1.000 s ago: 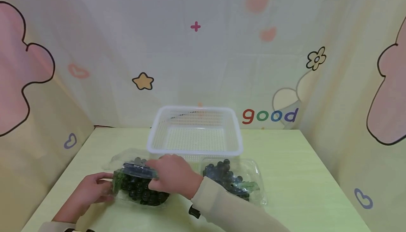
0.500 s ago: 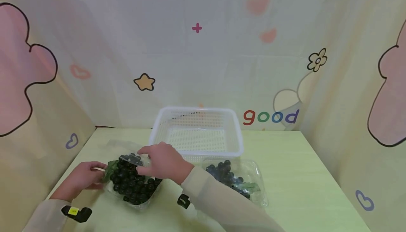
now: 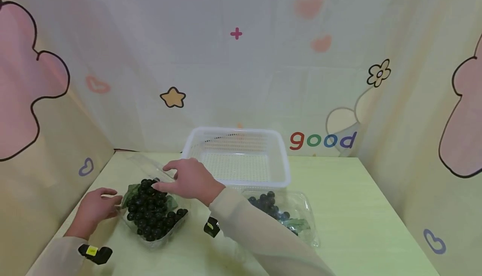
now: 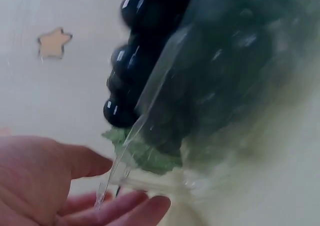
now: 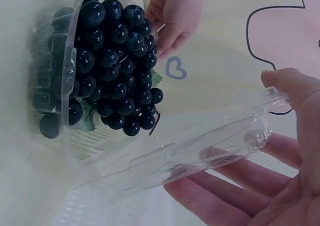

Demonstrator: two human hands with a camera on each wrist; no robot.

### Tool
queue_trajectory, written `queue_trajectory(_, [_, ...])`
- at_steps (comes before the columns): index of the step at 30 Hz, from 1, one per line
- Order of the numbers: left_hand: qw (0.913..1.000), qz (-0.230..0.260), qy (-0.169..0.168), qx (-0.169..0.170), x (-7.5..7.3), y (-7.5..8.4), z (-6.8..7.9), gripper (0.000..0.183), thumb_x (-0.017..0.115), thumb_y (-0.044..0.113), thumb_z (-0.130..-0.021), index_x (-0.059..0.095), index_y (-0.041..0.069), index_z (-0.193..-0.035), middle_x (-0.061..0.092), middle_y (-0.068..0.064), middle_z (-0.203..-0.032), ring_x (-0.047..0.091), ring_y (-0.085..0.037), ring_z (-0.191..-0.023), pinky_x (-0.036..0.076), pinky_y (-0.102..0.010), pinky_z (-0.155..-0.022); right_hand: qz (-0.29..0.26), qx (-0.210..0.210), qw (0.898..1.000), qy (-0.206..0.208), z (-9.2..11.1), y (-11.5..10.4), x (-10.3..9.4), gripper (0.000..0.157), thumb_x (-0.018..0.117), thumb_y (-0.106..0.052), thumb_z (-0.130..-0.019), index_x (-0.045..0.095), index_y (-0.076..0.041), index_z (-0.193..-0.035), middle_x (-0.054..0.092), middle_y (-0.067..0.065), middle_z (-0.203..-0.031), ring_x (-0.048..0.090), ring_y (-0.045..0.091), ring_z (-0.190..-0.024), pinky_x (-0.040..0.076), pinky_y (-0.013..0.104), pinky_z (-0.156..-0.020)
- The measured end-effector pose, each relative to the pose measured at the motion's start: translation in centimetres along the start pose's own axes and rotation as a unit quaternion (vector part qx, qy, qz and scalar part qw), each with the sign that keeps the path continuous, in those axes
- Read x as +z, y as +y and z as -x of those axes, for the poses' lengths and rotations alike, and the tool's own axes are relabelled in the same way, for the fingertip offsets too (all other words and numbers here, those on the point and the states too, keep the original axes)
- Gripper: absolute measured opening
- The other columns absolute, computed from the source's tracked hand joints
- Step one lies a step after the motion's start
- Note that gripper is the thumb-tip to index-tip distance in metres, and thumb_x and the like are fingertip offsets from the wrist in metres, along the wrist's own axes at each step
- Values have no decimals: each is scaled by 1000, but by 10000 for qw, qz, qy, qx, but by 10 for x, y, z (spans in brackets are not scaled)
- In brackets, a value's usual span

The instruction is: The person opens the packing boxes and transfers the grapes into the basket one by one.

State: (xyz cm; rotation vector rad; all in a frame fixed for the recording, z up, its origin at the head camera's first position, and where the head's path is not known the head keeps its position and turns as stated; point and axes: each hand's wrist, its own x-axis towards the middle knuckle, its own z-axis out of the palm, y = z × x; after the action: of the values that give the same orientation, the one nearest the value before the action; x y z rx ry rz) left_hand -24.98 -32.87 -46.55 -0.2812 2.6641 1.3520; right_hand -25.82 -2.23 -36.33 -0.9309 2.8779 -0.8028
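A clear plastic clamshell box [image 3: 157, 242] of dark grapes [image 3: 147, 211] with green leaves stands at the left of the table, its lid [image 3: 144, 165] raised. My left hand [image 3: 95, 208] holds the box's left edge; in the left wrist view, thumb and fingers [image 4: 142, 213] lie on either side of the plastic rim. Above the box, my right hand [image 3: 192, 179] holds the raised lid. The right wrist view shows the transparent lid [image 5: 215, 141] between thumb and spread fingers, with the grapes [image 5: 117, 65] uncovered beyond it.
Behind the hands stands a white perforated plastic basket [image 3: 283, 158]. A second clear box [image 3: 310, 217] with grapes and a leaf sits to its front right, partly hidden by my right sleeve [image 3: 260, 230]. A printed curtain [image 3: 248, 79] surrounds the table [image 3: 357, 209].
My right hand has swung the lid up and back, uncovering the grapes. The box has turned and shifted slightly left, and my left hand has moved a little left with it.
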Motion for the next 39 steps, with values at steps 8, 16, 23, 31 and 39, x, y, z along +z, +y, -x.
queue_trajectory(8, [9949, 693, -212, -701, 23, -1, 41, 78, 50, 26, -104, 14, -27, -147, 72, -31, -107, 77, -17, -76, 63, -40, -78, -30, 390, 9992, 57, -3, -12, -1, 49, 71, -57, -90, 72, -24, -126, 60, -12, -57, 56, 2, -59, 44, 16, -59])
queue_trajectory(16, [9799, 1649, -533, -985, 38, 5, 53, 65, 42, 13, -104, 11, -22, -150, 73, -18, -96, 76, -21, -81, 64, -40, -77, -234, 543, 9983, -1, -7, -11, -2, 43, 73, -49, -90, 72, -25, -126, 64, -14, -65, 58, 2, -61, 46, 18, -60])
queue_trajectory(23, [9892, 1257, -522, -550, 21, 1, 40, 61, 36, 16, -106, 15, -21, -150, 72, -20, -99, 76, -21, -79, 64, -38, -74, -1135, 722, 9909, -65, -7, -5, -2, 40, 74, -45, -90, 72, -22, -123, 73, -10, -86, 64, 1, -69, 50, 22, -61])
queue_trajectory(31, [9908, 988, -807, -449, 0, -7, 18, 64, 43, 11, -104, 14, -17, -153, 69, -18, -103, 74, -21, -81, 64, -39, -73, -2643, 1175, 9571, -184, 0, 7, 0, 46, 76, -39, -91, 68, -20, -132, 73, -3, -87, 72, 29, -63, 60, 34, -59])
queue_trajectory(39, [9921, 623, -1054, -260, -21, -10, 0, 58, 42, 8, -102, 21, -16, -151, 69, -20, -106, 73, -22, -82, 64, -41, -74, -3928, 1567, 9062, -65, 14, 17, 5, 45, 78, -35, -89, 67, -18, -130, 75, 8, -102, 73, 29, -66, 64, 43, -68])
